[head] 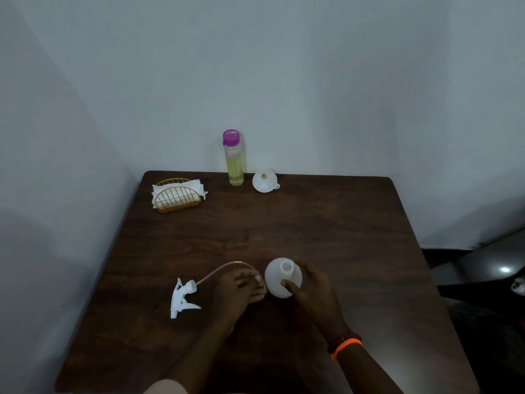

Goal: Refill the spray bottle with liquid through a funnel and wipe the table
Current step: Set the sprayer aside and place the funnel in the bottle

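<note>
Right hand (309,288) gripping white translucent spray bottle (282,277), neck uncapped, left hand (238,288) loosely curled

We've got a dim, bluish, low-contrast frame. Walls (284,66) darken toward the corners, wide-angle bend at the edges. One small bright glare spot (505,269) far right. Hands soft, slightly motion-blurred; desk (312,223) shadows faint.

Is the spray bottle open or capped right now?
Open. The bottle stands upright with its neck bare, held by the right hand; the sprayer head and its tube lie on the table beside it.
</note>
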A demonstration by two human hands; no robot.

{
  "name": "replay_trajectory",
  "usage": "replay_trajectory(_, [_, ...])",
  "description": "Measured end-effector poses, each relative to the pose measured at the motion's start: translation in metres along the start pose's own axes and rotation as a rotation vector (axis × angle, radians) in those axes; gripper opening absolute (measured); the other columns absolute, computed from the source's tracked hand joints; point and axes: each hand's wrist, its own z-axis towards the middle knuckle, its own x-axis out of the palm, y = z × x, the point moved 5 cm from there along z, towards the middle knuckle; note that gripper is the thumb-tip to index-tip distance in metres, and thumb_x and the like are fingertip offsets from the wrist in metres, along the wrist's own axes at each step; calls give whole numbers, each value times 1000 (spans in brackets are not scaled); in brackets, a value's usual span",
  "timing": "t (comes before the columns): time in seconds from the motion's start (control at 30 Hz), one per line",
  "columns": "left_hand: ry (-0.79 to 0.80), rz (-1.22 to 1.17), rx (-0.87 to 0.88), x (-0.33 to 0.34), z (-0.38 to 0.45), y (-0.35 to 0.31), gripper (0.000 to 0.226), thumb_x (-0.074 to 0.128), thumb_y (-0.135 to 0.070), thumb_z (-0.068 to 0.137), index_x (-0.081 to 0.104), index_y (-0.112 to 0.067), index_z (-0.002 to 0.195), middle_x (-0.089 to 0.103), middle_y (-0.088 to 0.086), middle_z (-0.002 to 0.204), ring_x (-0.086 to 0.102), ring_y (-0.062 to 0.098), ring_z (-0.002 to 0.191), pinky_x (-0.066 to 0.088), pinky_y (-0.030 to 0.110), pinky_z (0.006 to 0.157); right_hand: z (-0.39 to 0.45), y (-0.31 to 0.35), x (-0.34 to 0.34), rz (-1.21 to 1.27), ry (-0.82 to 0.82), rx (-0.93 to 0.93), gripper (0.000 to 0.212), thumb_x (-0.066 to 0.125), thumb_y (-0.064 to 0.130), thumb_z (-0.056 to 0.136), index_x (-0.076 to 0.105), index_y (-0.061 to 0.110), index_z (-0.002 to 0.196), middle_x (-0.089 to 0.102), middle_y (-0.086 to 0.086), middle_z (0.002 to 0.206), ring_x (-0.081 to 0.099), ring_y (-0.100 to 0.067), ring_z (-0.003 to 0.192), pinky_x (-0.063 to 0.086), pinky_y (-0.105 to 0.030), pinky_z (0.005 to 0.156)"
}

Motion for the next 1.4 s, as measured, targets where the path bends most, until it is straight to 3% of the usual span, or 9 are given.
replay_trajectory(0.13, [-5, 314, 175, 14, 17, -22, 19, 70, -10, 92, 73, -15, 109, 79, 3, 98, 76, 20, 93, 62, 43, 88, 7, -2, -11, 23, 86, -4, 64, 85, 32, 77, 49, 40, 129, 50, 36, 111, 50, 19, 98, 42, 2, 72])
replay_trajectory(0.3, [-4, 647, 246, 36, 16, -32, 25, 64, -21, 96, 70, -12, 118, 73, 9, 116, 68, 29, 112, 54, 41, 99, 20, -10, -10, -58, 205, -1, 54, 82, 38, 78, 58, 37, 126, 61, 24, 120, 59, 2, 114, 46, -9, 86])
replay_trajectory(0.47, [-26, 738, 297, 42, 5, -28, 28, 62, -14, 98, 69, -19, 124, 69, 0, 128, 61, 10, 117, 36, 5, 86, 17, -19, -9, -10, 253, -18, 50, 82, 27, 79, 58, 37, 122, 56, 28, 121, 48, 27, 108, 39, 1, 87])
replay_trajectory(0.6, [-17, 743, 312, 38, 5, -32, 23, 64, -9, 96, 73, -9, 117, 73, 2, 110, 67, 16, 104, 38, -4, 81, 19, -23, -13, -13, 310, -44, 66, 84, 31, 76, 53, 31, 134, 54, 20, 134, 47, 19, 119, 37, 2, 92])
replay_trajectory(0.73, [-60, 652, 264, 27, 28, -40, 28, 68, -12, 93, 73, -25, 117, 74, -6, 118, 69, 10, 108, 56, 27, 96, 37, -15, -35, -115, 450, -112, 72, 81, 24, 81, 42, 37, 141, 42, 27, 138, 35, 31, 120, 34, 1, 97])
replay_trajectory(0.93, [-224, 615, 303, 16, 93, -93, 23, 68, -18, 94, 73, -18, 116, 75, 0, 113, 70, 14, 103, 58, 36, 92, 121, 2, -54, -240, 397, -24, 72, 77, 26, 86, 41, 25, 148, 43, -3, 151, 45, -20, 136, 42, -36, 110])
replay_trajectory(1.1, [-352, 580, 355, 6, 160, -147, 31, 68, -8, 92, 69, -7, 122, 73, 5, 118, 67, 12, 107, 46, 21, 97, 213, 33, -25, -284, 210, -127, 55, 77, 24, 85, 58, 14, 136, 59, -5, 139, 55, -22, 127, 41, -31, 105])
replay_trajectory(1.2, [-317, 608, 364, 16, 199, -159, 33, 71, -12, 91, 69, -5, 123, 75, 11, 115, 70, 20, 107, 51, 30, 102, 266, 45, -5, -302, 80, -178, 40, 76, 19, 84, 68, 6, 122, 70, -13, 121, 65, -27, 112, 45, -28, 95])
replay_trajectory(1.4, [-320, 657, 460, 46, 249, -166, 22, 59, -11, 98, 73, -1, 112, 75, 18, 110, 68, 34, 107, 44, 27, 86, 332, 32, 31, -331, 82, -144, 34, 66, 14, 89, 65, -3, 118, 68, -22, 118, 62, -37, 112, 48, -39, 96])
